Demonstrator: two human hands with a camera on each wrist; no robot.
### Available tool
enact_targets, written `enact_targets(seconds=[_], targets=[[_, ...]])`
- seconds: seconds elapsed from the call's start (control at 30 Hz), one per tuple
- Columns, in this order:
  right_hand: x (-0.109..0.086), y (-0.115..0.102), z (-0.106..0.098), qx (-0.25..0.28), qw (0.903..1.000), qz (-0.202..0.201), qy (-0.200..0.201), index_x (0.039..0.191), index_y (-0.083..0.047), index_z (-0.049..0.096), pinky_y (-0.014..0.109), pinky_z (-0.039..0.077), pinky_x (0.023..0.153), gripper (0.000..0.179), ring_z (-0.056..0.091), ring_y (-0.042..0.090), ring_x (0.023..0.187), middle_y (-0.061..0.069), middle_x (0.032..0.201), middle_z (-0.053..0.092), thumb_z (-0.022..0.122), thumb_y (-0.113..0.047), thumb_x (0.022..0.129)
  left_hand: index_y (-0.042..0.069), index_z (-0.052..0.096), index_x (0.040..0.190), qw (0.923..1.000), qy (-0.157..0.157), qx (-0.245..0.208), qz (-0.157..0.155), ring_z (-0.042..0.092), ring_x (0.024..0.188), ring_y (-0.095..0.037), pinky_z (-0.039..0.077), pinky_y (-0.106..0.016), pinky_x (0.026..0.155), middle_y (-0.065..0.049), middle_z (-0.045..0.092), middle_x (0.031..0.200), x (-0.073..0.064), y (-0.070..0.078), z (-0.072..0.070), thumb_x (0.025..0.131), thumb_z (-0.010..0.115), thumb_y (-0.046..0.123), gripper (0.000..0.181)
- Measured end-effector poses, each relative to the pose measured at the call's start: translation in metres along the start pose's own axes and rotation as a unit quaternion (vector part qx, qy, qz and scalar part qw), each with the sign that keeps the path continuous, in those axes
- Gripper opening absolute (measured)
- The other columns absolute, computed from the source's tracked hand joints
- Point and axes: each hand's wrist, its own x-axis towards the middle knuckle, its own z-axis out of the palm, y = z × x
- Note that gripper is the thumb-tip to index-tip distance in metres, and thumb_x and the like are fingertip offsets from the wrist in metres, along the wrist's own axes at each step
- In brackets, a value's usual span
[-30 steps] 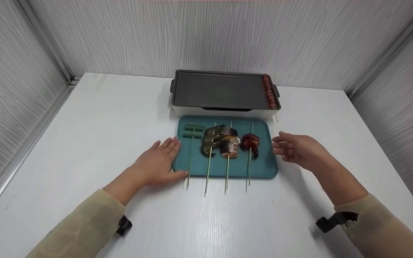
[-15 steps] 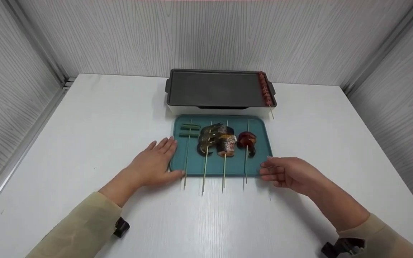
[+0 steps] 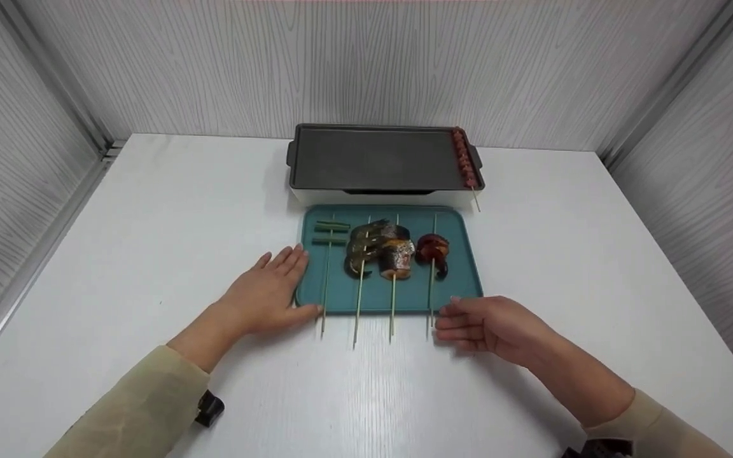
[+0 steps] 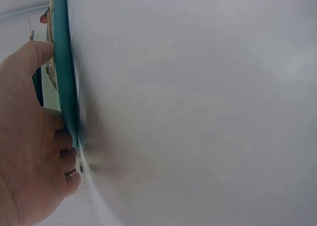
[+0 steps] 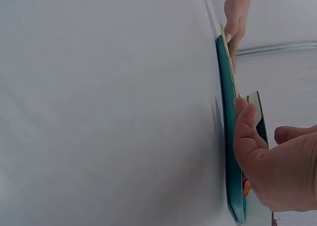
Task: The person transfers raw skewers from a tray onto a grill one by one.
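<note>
My left hand (image 3: 268, 289) rests against the left edge of a teal tray (image 3: 414, 298), fingers straight along its side and thumb at the front left corner. On the tray lie a skewer of green stalks (image 3: 330, 241), one of dark curled shrimp (image 3: 359, 254), one of thick fish chunks (image 3: 396, 259) and one with a glossy dark red piece (image 3: 432, 248). Their sticks jut over the front edge. Beside the front right corner is my right hand (image 3: 494, 327), fingers slightly bent, fingertips right at the red skewer's stick. The right wrist view shows no stick inside these fingers (image 5: 250, 137).
Behind the tray stands a black griddle (image 3: 373, 156) on a white base (image 3: 322, 198). A red meat skewer (image 3: 464, 159) lies along its right end, its stick overhanging the front. The white table (image 3: 201, 184) is bounded by pale wood-grain panels (image 3: 373, 63).
My right hand has moved left and nearer to me, from beside the tray's right edge to the red skewer's stick end. My left hand stays at the tray's edge; the view has shifted slightly.
</note>
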Motion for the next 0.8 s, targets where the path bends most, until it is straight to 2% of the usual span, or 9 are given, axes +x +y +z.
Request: enact_targets(seconds=[0.4, 0.8], targets=[[0.007, 0.005, 0.016, 0.033, 0.9993, 0.001, 0.016, 0.147, 0.016, 0.049, 0.037, 0.06, 0.096, 0.056, 0.074, 0.028, 0.116, 0.026, 0.133, 0.069, 0.056, -0.026, 0.111, -0.008, 0.022, 0.165, 1.0, -0.001, -0.004, -0.006, 0.016, 0.161, -0.039, 0.015, -0.059, 0.128, -0.024, 0.018, 0.173, -0.001, -0.001, 0.005, 0.101, 0.046, 0.069, 0.102], [0.012, 0.006, 0.019, 0.052, 0.9986, 0.005, 0.007, 0.133, 0.011, 0.062, 0.033, 0.061, 0.09, 0.042, 0.077, 0.024, 0.109, 0.019, 0.121, 0.076, 0.058, -0.025, 0.111, -0.009, 0.023, 0.165, 1.0, 0.002, 0.002, -0.004, 0.016, 0.161, -0.04, 0.016, -0.059, 0.128, -0.024, 0.018, 0.173, 0.0, -0.001, 0.002, 0.101, 0.048, 0.067, 0.101]])
